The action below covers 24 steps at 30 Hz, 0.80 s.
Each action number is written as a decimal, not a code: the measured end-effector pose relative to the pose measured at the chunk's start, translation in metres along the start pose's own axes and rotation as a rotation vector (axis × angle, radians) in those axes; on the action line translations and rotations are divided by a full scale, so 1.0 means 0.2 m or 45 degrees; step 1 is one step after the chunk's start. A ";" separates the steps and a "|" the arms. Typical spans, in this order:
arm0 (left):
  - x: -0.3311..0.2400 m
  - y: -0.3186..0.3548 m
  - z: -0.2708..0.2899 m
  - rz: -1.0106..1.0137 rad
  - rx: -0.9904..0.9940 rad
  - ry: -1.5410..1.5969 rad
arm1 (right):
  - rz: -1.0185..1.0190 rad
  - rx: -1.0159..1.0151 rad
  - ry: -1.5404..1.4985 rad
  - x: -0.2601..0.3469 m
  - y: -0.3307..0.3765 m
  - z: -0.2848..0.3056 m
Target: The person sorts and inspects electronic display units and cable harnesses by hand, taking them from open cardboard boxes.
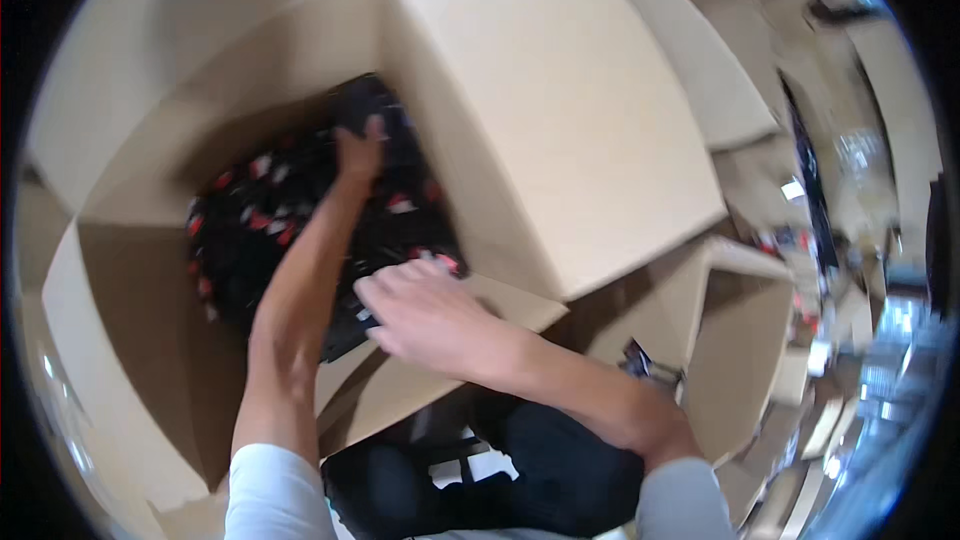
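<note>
A large open cardboard box (470,140) holds a pile of black packages (270,230) with red and white marks. My left hand (360,155) reaches deep into it, at the far end of the pile. Its thumb lies against a plain dark package (362,100), and the other fingers are hidden behind that package. Over the near right edge of the pile is my right hand (425,312), slightly blurred, its fingers curled. What those fingers hold, if anything, is hidden.
The box's flaps stand out around it, with a near flap (400,390) below my right hand. To the right is a smaller open carton (740,350). Clear plastic-wrapped goods (900,360) and more cardboard lie farther right.
</note>
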<state>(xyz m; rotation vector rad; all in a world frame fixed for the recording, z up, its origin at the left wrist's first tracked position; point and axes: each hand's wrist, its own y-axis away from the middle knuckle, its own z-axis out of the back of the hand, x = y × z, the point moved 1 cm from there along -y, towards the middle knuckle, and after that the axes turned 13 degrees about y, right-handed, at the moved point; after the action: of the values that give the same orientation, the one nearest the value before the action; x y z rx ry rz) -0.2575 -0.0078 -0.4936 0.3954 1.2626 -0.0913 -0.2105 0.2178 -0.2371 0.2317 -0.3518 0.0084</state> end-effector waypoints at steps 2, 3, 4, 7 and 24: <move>0.03 -0.18 0.14 0.345 0.055 -0.143 | 0.085 -0.110 -0.054 0.05 -0.03 -0.03; 0.00 -0.27 0.19 0.338 0.339 -0.413 | 0.108 -0.257 -0.066 0.05 -0.05 -0.05; 0.05 -0.23 0.22 0.517 0.540 0.464 | 0.052 -0.125 0.023 0.03 -0.07 -0.01; -0.08 -0.31 0.51 0.143 0.232 -0.489 | 0.148 -0.417 -0.095 0.10 -0.11 0.06; -1.05 1.22 1.77 0.062 0.354 0.012 | -1.053 -0.103 -0.428 -0.62 1.92 -0.05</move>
<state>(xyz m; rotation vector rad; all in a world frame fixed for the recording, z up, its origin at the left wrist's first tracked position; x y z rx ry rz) 0.0681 0.0675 -0.1516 0.6663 1.2521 -0.2255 -0.3427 0.5980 -0.2032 0.2855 -0.5675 -0.8669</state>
